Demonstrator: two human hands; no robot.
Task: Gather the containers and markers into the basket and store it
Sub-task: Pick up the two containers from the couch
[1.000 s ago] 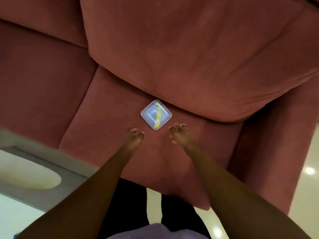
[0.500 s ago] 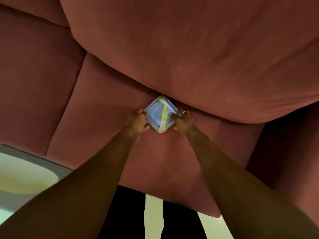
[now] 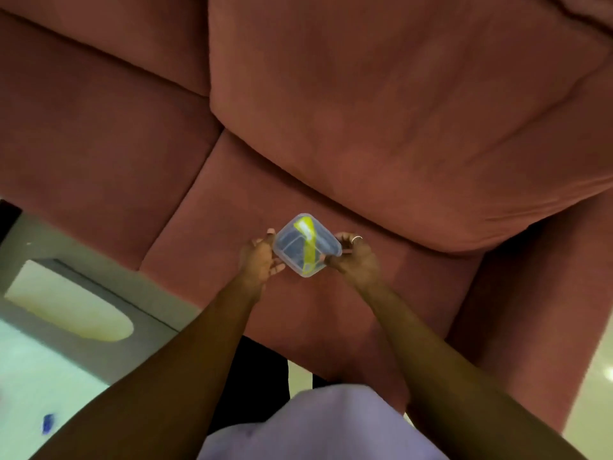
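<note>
The left hand (image 3: 260, 260) and right hand (image 3: 356, 257) clamp opposite sides of a small clear plastic container (image 3: 306, 245), fingertips pressing its edges, holding it between them just above the sofa seat cushion (image 3: 298, 310). A yellow strip crosses its lid. It looks light and fairly stiff, though thin walls may flex and smooth plastic could slip; gripping at the rim corners, as now, seems safest. Beyond the hands rises the sofa's back cushion (image 3: 398, 111). No basket is in view.
</note>
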